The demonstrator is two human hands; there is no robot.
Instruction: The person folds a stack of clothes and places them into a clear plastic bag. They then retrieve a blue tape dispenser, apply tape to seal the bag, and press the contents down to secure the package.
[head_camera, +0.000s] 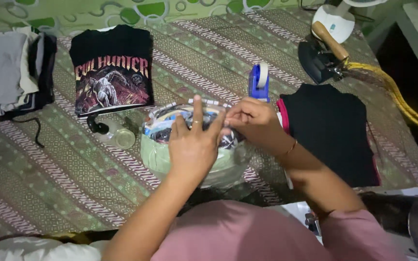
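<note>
Plastic-wrapped clothing bundle (194,159) lies mid-cloth, between a folded black printed T-shirt (111,67) to the left and a folded black garment (332,130) to the right. On its top the left hand (193,145) presses flat, fingers spread; beside it the right hand (250,118) pinches a tape strip (209,102) at the bundle's edge. Behind them stands a blue tape dispenser (259,82).
</note>
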